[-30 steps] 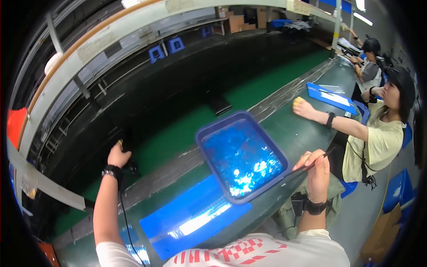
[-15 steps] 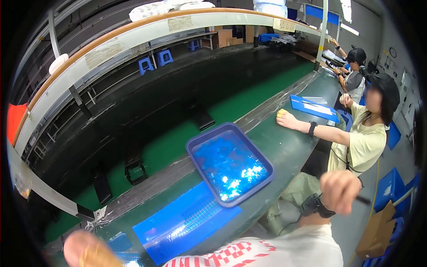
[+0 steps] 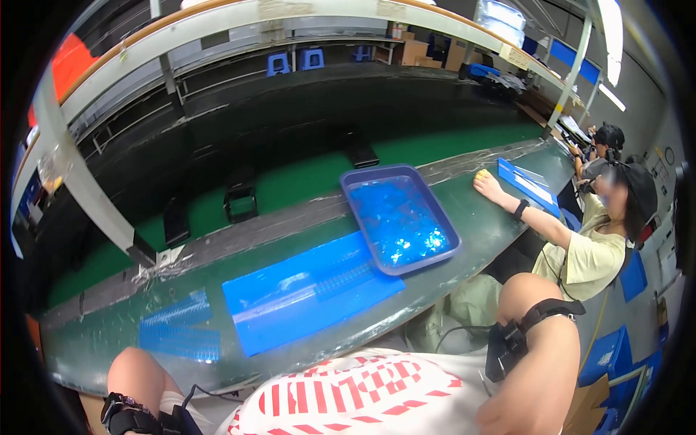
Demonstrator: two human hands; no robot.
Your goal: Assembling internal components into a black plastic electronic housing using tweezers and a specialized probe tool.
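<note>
My right hand point(image 3: 533, 388) is raised close in at the lower right, large and cut by the frame's edge. Its fingers are hidden, so I cannot tell what it holds, if anything. A black strap with a small black device point(image 3: 505, 349) wraps that wrist. At the lower left only my bent left arm point(image 3: 138, 373) and its strapped wrist show; the left hand itself is out of view. In front of me a blue sheet point(image 3: 283, 297) lies on the green bench, partly under a grey-blue tray point(image 3: 353, 210) holding shiny blue pieces. Two blue gridded strips point(image 3: 177, 342) lie further left.
On the right sits a co-worker in a pale yellow shirt point(image 3: 598, 250), one hand point(image 3: 493, 187) resting on the bench point(image 3: 478, 217) near a blue board point(image 3: 518, 177). Another person sits beyond. A metal post point(image 3: 90, 188) rises at the left; blue bins point(image 3: 609, 355) stand at the lower right.
My view has shifted, showing more bench on the left. Both hands have drawn in toward me; the left has left the frame. The right has turned back from its outward position.
</note>
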